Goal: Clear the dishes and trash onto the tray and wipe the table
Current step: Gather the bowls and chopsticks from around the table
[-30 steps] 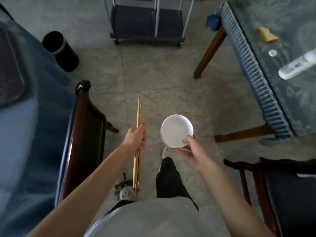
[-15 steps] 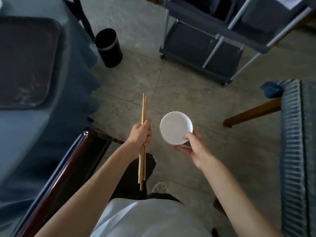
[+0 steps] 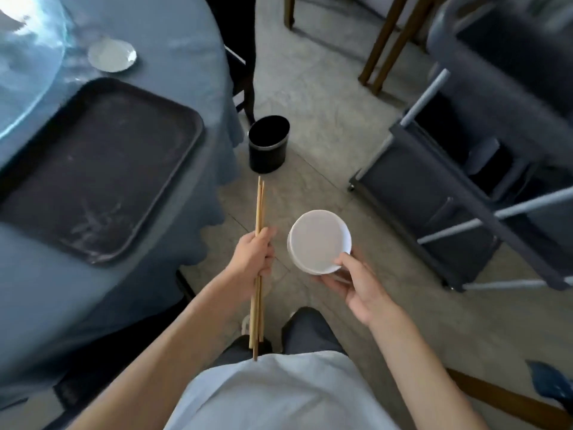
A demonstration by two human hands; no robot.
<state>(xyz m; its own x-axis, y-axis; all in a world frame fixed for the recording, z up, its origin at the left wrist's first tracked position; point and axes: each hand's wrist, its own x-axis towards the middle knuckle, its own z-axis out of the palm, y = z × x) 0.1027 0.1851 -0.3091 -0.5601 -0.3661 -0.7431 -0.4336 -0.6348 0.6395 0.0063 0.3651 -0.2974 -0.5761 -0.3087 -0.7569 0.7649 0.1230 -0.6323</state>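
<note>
- While the left hand (image 3: 252, 259) curled its fingers tight round the wooden chopsticks (image 3: 258, 243), these stood right of the dark tray (image 3: 93, 169), off the table.
- Right hand (image 3: 356, 285) pinched the white bowl (image 3: 319, 241) rim, thumb on top, further right of the tray.
- Small plate (image 3: 112, 54) lay just beyond the tray; black bin (image 3: 268, 144) on the floor to its right.

The view swings left: the tray (image 3: 93, 169) now lies closer, and a plate (image 3: 112, 54) appears beyond the tray.
</note>
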